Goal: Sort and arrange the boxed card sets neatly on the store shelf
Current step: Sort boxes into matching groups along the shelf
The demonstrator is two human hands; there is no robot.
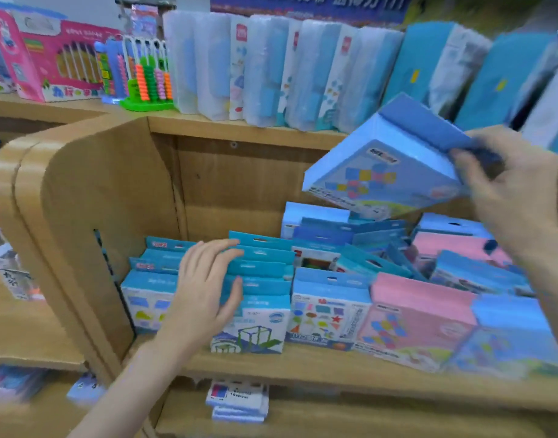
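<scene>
Shelf [303, 361] of wood carries rows of card boxes [258, 279], over which the left hand [205, 292] lies flat and spread, while above them the right hand [511, 181] grips a tilted blue box [388, 172].

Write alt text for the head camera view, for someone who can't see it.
A right hand holds a blue box tilted above a wooden shelf crowded with blue and pink card boxes. The left hand, fingers straight, rests on a row of teal boxes.
</scene>
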